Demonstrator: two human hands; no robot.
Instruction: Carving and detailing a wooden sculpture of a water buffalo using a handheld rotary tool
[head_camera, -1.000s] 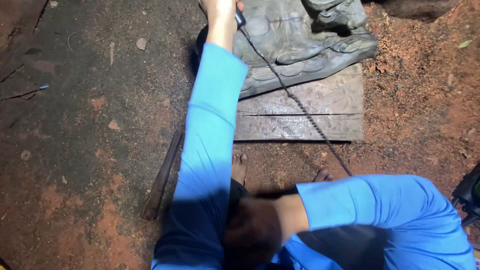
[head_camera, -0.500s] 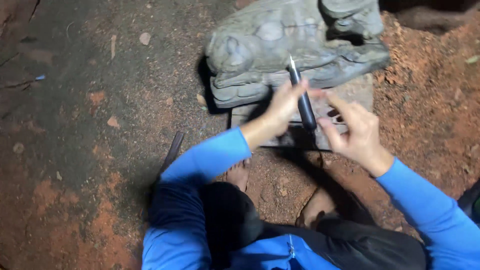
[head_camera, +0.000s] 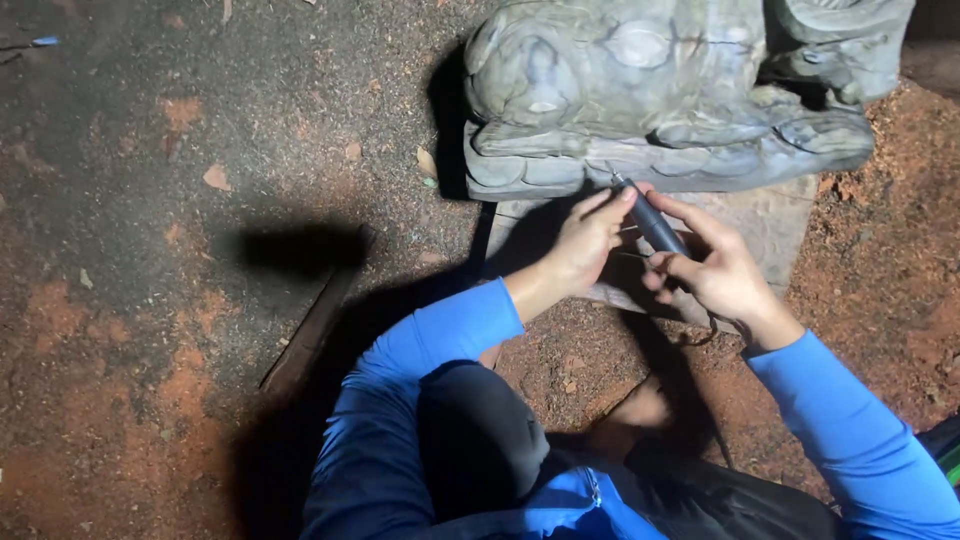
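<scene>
Nearest you, your blue sleeves and dark lap fill the bottom of the view, with reddish sawdust spread over the floor around you. A dark flat strip of wood lies on the floor to your left, partly in shadow.

Farther out, both your hands meet on a slim dark rotary tool. Your right hand is wrapped around its body, fingers curled closed on the shaft. Your left hand is narrowed to a pinch, its fingertips touching the tool near the front end. The tool slants up and to the left, and its thin tip sits right at the lower edge of the grey carved figure.

That carving rests on a flat wooden slab just beyond your hands, its rounded folds and base ledge facing you. Whether the tip actually touches the carving, you cannot tell from here.
</scene>
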